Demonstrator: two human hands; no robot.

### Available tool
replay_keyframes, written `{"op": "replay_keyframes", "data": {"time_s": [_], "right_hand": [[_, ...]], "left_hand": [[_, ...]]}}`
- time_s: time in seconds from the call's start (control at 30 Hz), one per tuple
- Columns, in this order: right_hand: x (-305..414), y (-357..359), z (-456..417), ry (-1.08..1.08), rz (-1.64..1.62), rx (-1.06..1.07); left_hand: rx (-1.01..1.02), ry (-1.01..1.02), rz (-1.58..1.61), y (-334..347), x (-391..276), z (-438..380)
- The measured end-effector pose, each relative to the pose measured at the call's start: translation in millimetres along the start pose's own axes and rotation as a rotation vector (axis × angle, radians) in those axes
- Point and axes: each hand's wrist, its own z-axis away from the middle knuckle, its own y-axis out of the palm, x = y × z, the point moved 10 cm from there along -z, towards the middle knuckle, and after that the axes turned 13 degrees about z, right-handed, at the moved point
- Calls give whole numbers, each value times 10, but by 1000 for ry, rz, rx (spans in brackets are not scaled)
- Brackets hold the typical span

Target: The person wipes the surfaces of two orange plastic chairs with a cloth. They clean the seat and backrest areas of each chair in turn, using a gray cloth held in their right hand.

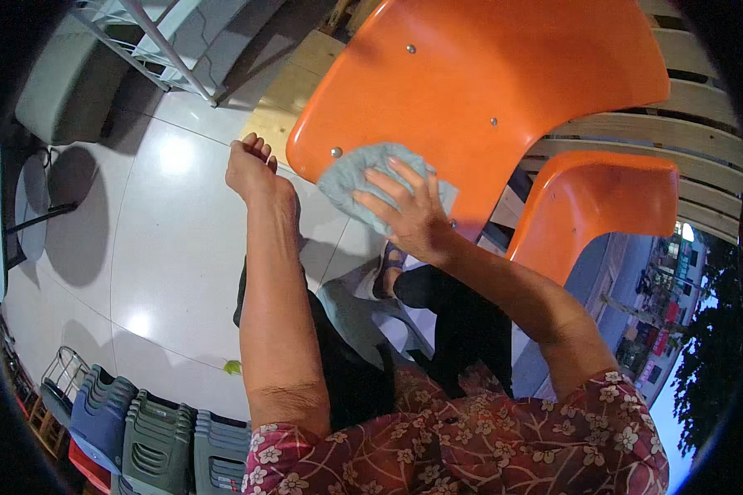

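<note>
A large orange moulded chair [446,80] with metal bolt heads fills the upper middle of the view. My right hand [412,207] lies with spread fingers over a pale blue-grey cloth [365,167], pressing it near the chair's front edge. Part of the cloth hangs past that edge. To the left of the chair, my left hand [254,164] is raised over the floor with its fingers loosely curled; I see nothing in it. A second orange chair [594,198] stands to the right of the first.
Slatted wood [650,133] runs behind the chairs. A white metal rack [173,59] and a grey padded seat [68,93] stand at upper left. Stacked plastic stools [158,433] are at lower left. A green leaf [232,367] lies on the tiled floor [167,247].
</note>
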Motion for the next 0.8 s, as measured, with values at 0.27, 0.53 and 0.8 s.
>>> {"op": "replay_keyframes", "data": {"time_s": [0.27, 0.53, 0.8], "right_hand": [[-123, 35, 934, 79, 90, -11], [44, -6, -265, 182, -16, -59], [-1237, 305, -945, 668, 72, -127]], "left_hand": [[53, -15, -15, 108, 74, 211], [131, -175, 81, 235, 304, 128], [208, -149, 19, 335, 335, 59]]}}
